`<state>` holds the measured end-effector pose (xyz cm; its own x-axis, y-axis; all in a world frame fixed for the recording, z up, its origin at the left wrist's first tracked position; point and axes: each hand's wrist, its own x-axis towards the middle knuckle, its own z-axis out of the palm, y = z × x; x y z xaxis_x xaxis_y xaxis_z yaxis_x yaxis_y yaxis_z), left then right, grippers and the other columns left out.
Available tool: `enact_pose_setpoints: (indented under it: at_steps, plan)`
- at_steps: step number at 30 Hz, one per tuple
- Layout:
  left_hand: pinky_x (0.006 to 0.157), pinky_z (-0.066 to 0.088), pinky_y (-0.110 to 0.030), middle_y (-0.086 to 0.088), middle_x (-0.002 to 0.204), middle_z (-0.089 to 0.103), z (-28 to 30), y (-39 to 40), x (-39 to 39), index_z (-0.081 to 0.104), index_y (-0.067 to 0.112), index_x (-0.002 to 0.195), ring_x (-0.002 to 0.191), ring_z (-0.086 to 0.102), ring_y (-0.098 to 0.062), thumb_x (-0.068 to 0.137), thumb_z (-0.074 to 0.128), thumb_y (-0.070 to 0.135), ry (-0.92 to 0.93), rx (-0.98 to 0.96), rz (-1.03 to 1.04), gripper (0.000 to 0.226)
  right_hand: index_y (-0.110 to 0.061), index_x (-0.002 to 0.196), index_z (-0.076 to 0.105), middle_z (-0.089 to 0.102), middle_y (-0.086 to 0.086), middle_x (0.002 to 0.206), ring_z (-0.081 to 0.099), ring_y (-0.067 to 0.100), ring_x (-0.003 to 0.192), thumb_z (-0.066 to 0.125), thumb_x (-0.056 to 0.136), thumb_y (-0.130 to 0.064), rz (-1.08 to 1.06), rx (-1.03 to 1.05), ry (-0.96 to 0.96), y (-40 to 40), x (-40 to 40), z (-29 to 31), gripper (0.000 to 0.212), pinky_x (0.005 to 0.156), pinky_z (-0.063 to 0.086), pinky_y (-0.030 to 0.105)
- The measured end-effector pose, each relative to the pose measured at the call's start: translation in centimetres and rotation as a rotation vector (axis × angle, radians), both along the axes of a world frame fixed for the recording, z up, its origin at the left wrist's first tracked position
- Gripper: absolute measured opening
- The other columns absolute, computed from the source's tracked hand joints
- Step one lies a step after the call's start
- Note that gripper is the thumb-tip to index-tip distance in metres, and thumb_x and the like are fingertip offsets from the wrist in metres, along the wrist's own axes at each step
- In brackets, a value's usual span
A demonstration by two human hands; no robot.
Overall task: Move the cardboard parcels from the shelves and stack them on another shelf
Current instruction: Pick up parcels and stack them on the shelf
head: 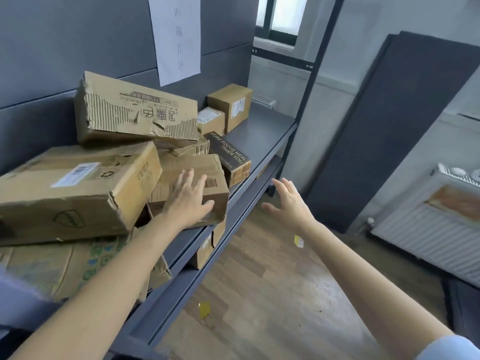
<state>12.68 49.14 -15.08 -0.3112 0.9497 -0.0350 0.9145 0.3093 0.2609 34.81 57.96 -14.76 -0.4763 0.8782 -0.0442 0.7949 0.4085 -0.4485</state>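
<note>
Head view: my left hand [188,201] rests flat on a dented box [192,178] on the shelf [259,136], grip wide; right hand [291,201] hovers beside it, grip wide, holding nothing.

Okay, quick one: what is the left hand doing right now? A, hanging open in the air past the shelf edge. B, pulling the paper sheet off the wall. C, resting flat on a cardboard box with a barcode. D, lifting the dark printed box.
C: the left hand lies with straight fingers on the barcode box.
</note>
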Motion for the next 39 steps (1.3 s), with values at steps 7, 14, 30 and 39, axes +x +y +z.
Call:
enact_pose_setpoints:
  at_steps: [7,14,30,39]
  plan:
    - [0.117,0.0,-0.043,-0.012,0.159,-0.004,-1.1,1.2,-1.2,0.011,0.019,0.15,0.146,-0.008,-0.029,0.093,0.05,0.042,-0.022,-0.026,0.091,0.074,-0.02,0.15,0.02,0.014,0.006,0.159,0.01,0.024,0.147,0.059,0.09,-0.043,0.107,-0.061,0.009,5.0,-3.9,-2.5,0.076,0.119,0.019,0.041]
    - [0.119,0.003,-0.045,-0.013,0.158,0.004,-2.6,3.0,-1.2,0.016,0.017,0.149,0.146,-0.002,-0.031,0.091,0.052,0.046,0.053,-0.064,0.3,0.074,-0.013,0.148,0.026,0.026,0.005,0.153,0.025,0.021,0.141,0.06,0.089,-0.043,0.407,-0.108,0.046,11.2,-7.4,-4.6,0.074,0.109,0.025,0.028]
    - [0.118,0.002,-0.043,-0.015,0.158,-0.008,-4.6,3.5,3.0,0.008,0.015,0.151,0.145,-0.01,-0.029,0.088,0.049,0.057,-0.039,-0.074,0.787,0.086,-0.009,0.149,0.02,0.027,0.01,0.154,0.028,0.025,0.14,0.061,0.088,-0.043,0.734,-0.304,0.123,19.8,-13.9,-5.6,0.082,0.112,0.026,0.034]
    - [0.117,0.005,-0.042,-0.021,0.153,-0.024,-6.7,4.1,3.8,-0.011,0.012,0.15,0.144,-0.009,-0.038,0.087,0.049,0.056,-0.193,0.078,0.966,0.097,-0.011,0.151,0.013,0.033,0.009,0.15,0.037,0.026,0.134,0.079,0.063,-0.056,0.762,-0.545,0.047,20.1,-17.8,-5.3,0.119,0.109,0.036,0.042]
